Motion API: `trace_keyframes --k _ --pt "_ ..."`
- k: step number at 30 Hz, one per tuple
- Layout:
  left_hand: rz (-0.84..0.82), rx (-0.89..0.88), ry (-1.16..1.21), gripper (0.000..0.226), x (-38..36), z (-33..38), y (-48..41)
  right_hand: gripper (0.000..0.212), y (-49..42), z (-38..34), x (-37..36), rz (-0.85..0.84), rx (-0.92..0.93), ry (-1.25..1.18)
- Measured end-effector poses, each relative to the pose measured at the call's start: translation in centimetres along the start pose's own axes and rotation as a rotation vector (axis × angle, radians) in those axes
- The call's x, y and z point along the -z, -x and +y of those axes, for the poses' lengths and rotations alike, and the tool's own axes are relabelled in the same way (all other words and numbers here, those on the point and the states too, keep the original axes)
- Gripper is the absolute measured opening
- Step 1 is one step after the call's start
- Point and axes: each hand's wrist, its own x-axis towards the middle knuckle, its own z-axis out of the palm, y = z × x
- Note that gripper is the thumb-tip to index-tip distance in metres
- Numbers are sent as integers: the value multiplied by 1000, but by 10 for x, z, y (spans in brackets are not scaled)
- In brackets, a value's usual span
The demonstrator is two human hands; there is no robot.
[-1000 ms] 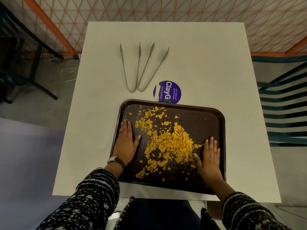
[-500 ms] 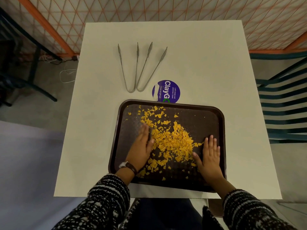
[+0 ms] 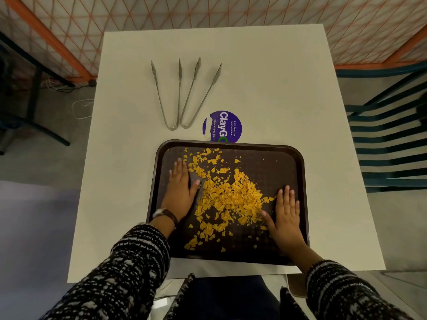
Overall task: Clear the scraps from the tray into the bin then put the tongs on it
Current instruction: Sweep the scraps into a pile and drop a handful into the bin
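Head view: one dark brown tray (image 3: 298, 172) sits on the white worktop (image 3: 277, 88), near its front edge. Yellow scraps (image 3: 231, 197), too many to count, lie heaped mid-tray. My left hand (image 3: 181, 190) and right hand (image 3: 285, 218) lie flat, palms down, flanking the heap, gripping nothing. Two metal tongs (image 3: 184, 95) lie side by side beyond the tray.

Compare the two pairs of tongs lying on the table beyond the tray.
The left tongs lie nearly straight away from the person, while the right tongs slant to the right. The left tongs' arms spread a little wider at the tips than the right tongs' arms. Both are bare metal, open, similar in length, hinge ends side by side nearest the tray, untouched.
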Motion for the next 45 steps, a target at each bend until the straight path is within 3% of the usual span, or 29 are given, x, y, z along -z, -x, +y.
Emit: trace_keyframes --k 7,13,19,22,27,32,38,45 --pt "-249 -127 93 69 -26 21 43 94 0 -3 1 -2 -15 13" --pt "71 80 124 71 10 2 -8 95 1 -1 0 -11 -20 14" --pt "82 92 -90 73 13 -5 -38 96 0 -1 0 -22 -13 1" --pt "83 95 -69 72 6 0 -39 96 0 1 0 -19 -4 -8" --pt "-80 -150 46 67 -3 18 -32 96 -1 2 -2 -10 -5 2" --pt "-295 -238 93 63 -18 30 4 94 0 1 -4 17 -3 -51" --pt "-24 -136 292 55 0 26 30 82 -14 -17 24 136 79 -322" --pt "44 -42 201 63 -3 -10 50 75 -93 -43 51 -6 335 -227"
